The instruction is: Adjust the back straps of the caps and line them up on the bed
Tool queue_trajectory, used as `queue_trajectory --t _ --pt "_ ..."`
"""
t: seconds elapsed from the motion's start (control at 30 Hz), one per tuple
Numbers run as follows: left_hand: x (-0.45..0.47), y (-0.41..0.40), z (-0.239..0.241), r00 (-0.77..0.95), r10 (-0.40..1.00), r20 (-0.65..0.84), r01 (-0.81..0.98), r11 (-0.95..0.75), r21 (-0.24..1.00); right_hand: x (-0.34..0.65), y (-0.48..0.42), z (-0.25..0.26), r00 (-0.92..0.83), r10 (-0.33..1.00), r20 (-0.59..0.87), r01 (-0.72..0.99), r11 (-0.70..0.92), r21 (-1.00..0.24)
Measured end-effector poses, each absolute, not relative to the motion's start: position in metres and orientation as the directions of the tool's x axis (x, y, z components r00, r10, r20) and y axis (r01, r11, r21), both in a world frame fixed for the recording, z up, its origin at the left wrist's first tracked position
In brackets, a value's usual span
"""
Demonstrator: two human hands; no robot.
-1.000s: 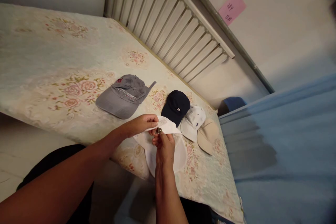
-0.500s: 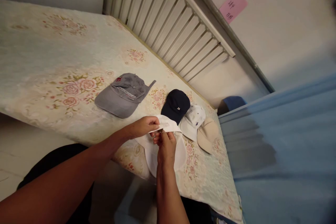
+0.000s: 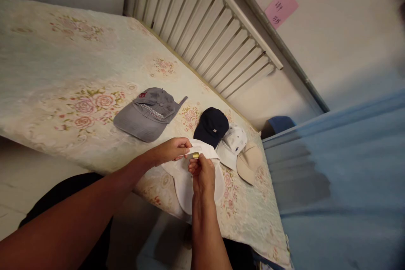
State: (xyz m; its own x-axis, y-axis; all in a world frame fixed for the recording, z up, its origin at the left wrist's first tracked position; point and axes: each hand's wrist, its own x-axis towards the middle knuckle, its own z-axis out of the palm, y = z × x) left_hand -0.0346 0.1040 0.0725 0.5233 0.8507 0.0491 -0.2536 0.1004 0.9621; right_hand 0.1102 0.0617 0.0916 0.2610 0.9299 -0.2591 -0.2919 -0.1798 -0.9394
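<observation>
A white cap (image 3: 182, 192) lies at the near edge of the bed, its inside facing up and its brim toward me. My left hand (image 3: 177, 149) pinches the end of its back strap between thumb and fingers. In my right hand (image 3: 204, 170), thumb and fingertips grip a small gold-coloured metal buckle (image 3: 195, 155), close beside the strap. Whether the strap passes through the buckle cannot be made out. Just beyond my hands sits a navy cap (image 3: 211, 126). A white cap with a small dark logo (image 3: 234, 145) and a beige cap (image 3: 249, 162) stand to its right.
A grey cap (image 3: 150, 114) lies left of my hands on the floral bedsheet (image 3: 126, 63). White bed rails (image 3: 202, 29) run along the far side. A blue curtain (image 3: 341, 177) hangs on the right, with a blue cap (image 3: 281, 124) behind its edge.
My right hand has shifted slightly right, away from my left fingers, and the gold buckle now shows clearly. My left hand still pinches the strap.
</observation>
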Motion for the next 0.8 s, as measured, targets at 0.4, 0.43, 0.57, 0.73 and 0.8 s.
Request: queue_trajectory --t 0.4,0.43,0.57,0.73,0.8 --pt "-0.046 0.104 0.077 0.516 0.855 -0.06 -0.189 0.182 0.965 0.116 0.066 0.097 0.194 0.947 -0.254 -0.369 -0.17 -0.914" --pt "-0.047 0.104 0.077 0.523 0.85 -0.063 -0.178 0.181 0.967 0.116 0.067 0.097 0.197 0.946 -0.257 -0.38 -0.168 -0.91" --pt "-0.046 0.105 0.075 0.543 0.836 -0.076 -0.144 0.182 0.973 0.116 0.068 0.098 0.195 0.946 -0.257 -0.39 -0.166 -0.906" --pt "-0.045 0.104 0.074 0.541 0.837 -0.088 -0.124 0.183 0.975 0.117 0.068 0.097 0.192 0.951 -0.244 -0.376 -0.159 -0.913" --pt "-0.044 0.104 0.074 0.543 0.835 -0.089 -0.122 0.183 0.975 0.117 0.068 0.097 0.192 0.951 -0.241 -0.368 -0.158 -0.916"
